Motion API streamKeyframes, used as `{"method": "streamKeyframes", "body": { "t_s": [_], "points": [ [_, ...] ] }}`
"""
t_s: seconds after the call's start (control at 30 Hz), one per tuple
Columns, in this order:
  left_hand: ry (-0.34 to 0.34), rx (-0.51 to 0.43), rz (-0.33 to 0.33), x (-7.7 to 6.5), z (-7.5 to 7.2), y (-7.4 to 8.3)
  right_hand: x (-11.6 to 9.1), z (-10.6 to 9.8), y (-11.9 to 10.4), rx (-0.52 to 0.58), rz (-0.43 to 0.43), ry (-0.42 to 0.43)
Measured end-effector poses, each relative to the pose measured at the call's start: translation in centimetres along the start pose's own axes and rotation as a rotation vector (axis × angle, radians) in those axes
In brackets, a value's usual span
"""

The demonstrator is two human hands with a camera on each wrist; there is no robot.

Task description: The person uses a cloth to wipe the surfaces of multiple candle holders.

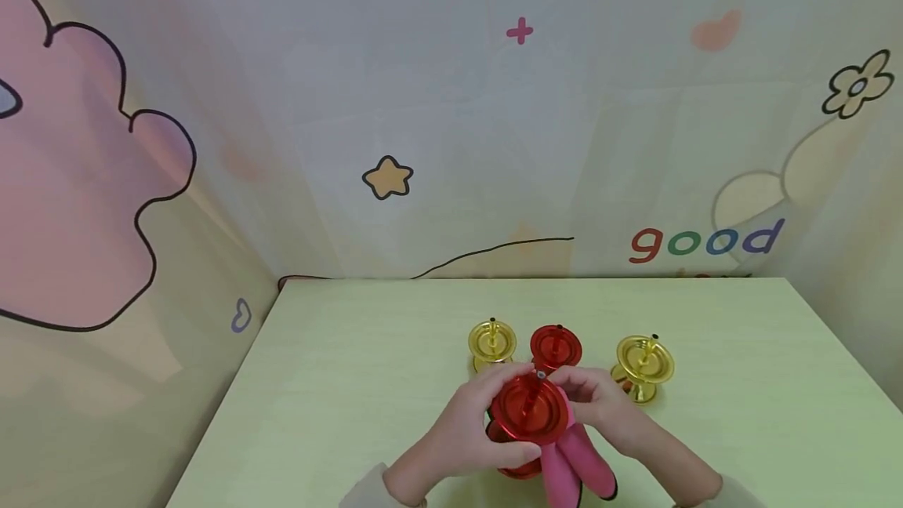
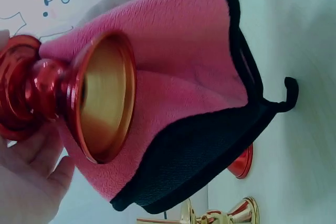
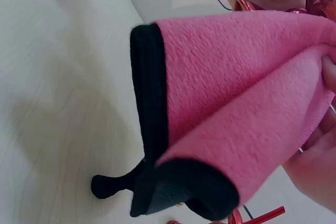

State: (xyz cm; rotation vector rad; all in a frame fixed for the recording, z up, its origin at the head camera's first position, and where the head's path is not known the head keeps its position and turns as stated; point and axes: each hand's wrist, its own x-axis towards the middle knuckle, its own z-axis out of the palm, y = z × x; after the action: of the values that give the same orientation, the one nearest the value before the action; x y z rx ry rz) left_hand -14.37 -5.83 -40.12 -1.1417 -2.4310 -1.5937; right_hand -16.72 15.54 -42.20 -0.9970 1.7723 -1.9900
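Gripping a red stand (image 1: 531, 410) above the table (image 1: 339, 390), the person's left hand (image 1: 462, 426) has its thumb and fingers curled about the dish from one side, which seems to leave the opposite side free for the right hand (image 1: 610, 410). That right hand pinches a pink cloth (image 1: 587, 461) beside the rim, and from where I'm standing the black-edged end droops below, I suppose because only the upper part is gathered in the fingers. Spike up, hollow foot pointing down, the held stand is well apart from the table; I take the lift to be what gives the cloth room to hang alongside. Just beyond the hands, a second red stand (image 1: 556, 346) sits between a left gold stand (image 1: 492, 342) and a right gold stand (image 1: 645, 363), its lower part hidden behind the fingers. These three are upright on the table, their broad feet presumably steadying those wide dishes, and their spot past the hands looks chosen to spare elbow room while leaving all of them within easy reach.
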Motion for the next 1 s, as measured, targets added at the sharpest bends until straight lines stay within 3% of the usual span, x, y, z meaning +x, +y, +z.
{"method": "streamKeyframes", "body": {
  "t_s": [0.1,0.27,0.43,0.53,0.63,0.73,0.87,1.0],
  "points": [
    [-0.02,0.024,0.011,0.0,-0.1,0.1,0.0,0.0,0.2,0.047,-0.005,-0.028],
    [0.081,0.237,-0.049,0.0,-0.2,0.7,0.0,0.2,0.0,0.057,-0.009,0.011],
    [0.124,0.3,-0.075,0.1,-0.2,1.0,-0.1,0.5,-0.3,-0.006,0.011,0.094],
    [0.106,0.257,-0.084,0.1,0.0,1.0,0.0,1.0,-0.4,-0.081,0.028,0.178],
    [0.092,0.151,-0.166,0.2,0.3,0.8,0.0,1.6,-0.5,-0.192,0.055,0.269],
    [0.121,0.028,-0.272,0.5,0.6,0.4,0.0,2.2,-0.6,-0.303,0.066,0.317],
    [0.136,-0.098,-0.306,0.7,0.6,0.0,-0.1,2.4,-0.8,-0.343,0.043,0.284],
    [0.074,-0.168,-0.203,0.5,0.6,0.1,-0.2,1.6,-0.9,-0.175,0.018,0.16]
  ]
}}
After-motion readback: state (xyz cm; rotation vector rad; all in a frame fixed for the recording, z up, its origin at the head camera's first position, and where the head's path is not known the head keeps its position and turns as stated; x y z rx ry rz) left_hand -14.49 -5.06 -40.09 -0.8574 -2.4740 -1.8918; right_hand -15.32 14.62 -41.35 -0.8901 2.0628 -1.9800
